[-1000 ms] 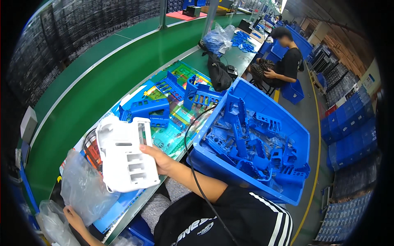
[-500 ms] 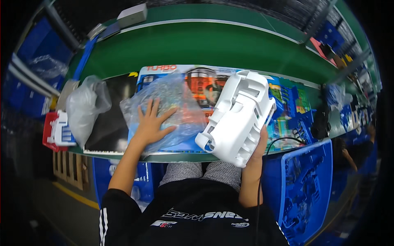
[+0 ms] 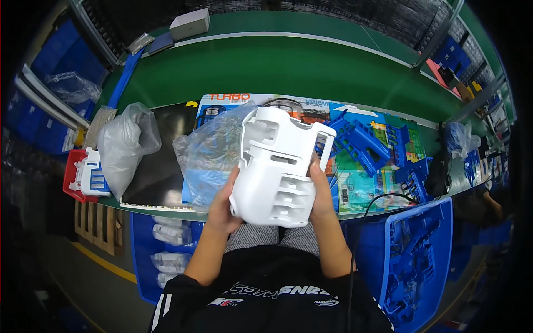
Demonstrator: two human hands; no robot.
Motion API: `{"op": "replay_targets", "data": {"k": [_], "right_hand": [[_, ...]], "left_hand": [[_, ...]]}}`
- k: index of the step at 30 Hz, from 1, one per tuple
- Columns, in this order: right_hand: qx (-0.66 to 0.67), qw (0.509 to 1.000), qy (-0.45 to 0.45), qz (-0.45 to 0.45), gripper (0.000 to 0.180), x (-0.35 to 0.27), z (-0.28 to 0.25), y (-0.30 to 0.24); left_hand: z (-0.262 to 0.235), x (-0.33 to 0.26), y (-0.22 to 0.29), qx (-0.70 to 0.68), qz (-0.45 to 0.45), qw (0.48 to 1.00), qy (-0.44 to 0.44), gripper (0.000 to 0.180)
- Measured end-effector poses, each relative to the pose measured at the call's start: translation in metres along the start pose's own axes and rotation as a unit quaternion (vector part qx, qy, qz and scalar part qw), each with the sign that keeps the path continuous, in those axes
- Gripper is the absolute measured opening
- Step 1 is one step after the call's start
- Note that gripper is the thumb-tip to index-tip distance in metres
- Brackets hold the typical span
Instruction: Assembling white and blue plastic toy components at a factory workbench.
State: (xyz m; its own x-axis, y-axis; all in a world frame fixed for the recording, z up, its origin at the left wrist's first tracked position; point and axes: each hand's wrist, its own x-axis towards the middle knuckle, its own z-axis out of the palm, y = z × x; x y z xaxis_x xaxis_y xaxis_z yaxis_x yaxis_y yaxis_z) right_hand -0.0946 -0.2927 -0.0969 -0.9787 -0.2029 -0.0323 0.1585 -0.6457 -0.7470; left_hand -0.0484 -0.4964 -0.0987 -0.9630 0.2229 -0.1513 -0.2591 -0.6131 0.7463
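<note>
Holding a white housing (image 3: 264, 188) between left fingers (image 3: 230, 183) and right fingers (image 3: 318, 176)

Green bench panel (image 3: 266, 58), dark floor (image 3: 91, 283), yellow line (image 3: 111, 267)

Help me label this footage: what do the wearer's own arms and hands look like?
The left hand and right hand are ungloved, the forearms bare, with no wristbands showing. The short black sleeves carry white stripes, clearest on the left. A thin black cable passes beside the right arm.
</note>
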Motion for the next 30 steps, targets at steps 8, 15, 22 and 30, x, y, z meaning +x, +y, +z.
{"op": "replay_targets", "data": {"k": [8, 15, 22, 30], "right_hand": [[-0.129, 0.972, 0.052, -0.192, 0.099, -0.009, 0.029, 0.022], [-0.321, 0.933, -0.017, -0.163, 0.071, -0.028, 0.050, 0.012], [-0.344, 0.912, -0.003, -0.224, 0.074, -0.020, 0.041, 0.020], [-0.293, 0.922, 0.014, -0.253, 0.070, 0.000, 0.025, -0.034]], "left_hand": [[0.040, 0.003, 0.005, 0.686, 0.295, 0.663, 0.054, 0.131], [-0.002, 0.018, -0.022, 0.139, 0.188, 0.972, 0.032, 0.093], [0.008, 0.008, -0.019, 0.328, 0.349, 0.871, 0.107, 0.082], [-0.027, 0.017, 0.070, 0.382, 0.486, 0.750, 0.236, 0.031]]}}
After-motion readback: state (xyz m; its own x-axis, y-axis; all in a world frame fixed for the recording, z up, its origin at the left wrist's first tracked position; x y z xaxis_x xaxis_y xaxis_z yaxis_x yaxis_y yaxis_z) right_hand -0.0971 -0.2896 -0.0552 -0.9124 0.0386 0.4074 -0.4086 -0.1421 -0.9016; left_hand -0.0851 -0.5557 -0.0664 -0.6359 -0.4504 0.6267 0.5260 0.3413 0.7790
